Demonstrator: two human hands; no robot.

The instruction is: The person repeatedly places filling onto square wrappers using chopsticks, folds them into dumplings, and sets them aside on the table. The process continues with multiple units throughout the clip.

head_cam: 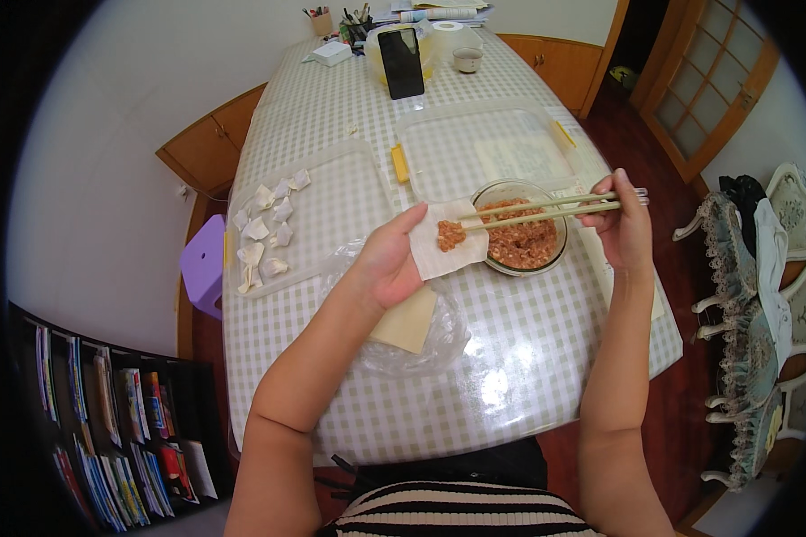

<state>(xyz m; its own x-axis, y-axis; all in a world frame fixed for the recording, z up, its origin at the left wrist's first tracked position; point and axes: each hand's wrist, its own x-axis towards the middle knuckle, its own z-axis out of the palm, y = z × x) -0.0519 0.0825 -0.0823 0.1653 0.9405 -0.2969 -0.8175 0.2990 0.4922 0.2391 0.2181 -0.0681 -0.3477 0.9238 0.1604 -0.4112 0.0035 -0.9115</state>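
On the palm and fingers of my left hand (pixel 391 258) lies a square wonton wrapper (pixel 443 263), its near edge under my thumb. A lump of minced meat filling (pixel 451 236) sits on it. My right hand (pixel 621 225) grips a pair of chopsticks (pixel 564 207), whose tips reach the filling. Just beyond the wrapper stands a glass bowl (pixel 563 250) with more minced meat (pixel 525 245). Below my left hand, a stack of wrappers (pixel 406 325) rests on a clear plastic bag (pixel 436 352), partly hidden by my forearm.
Several folded wontons (pixel 256 228) lie in a shallow plastic tray (pixel 349 151) at left. Behind the bowl is another clear container (pixel 436 121) with yellow clips. A phone (pixel 401 64) stands upright farther back, near a small cup (pixel 467 60). A purple stool (pixel 203 265) is beside the table.
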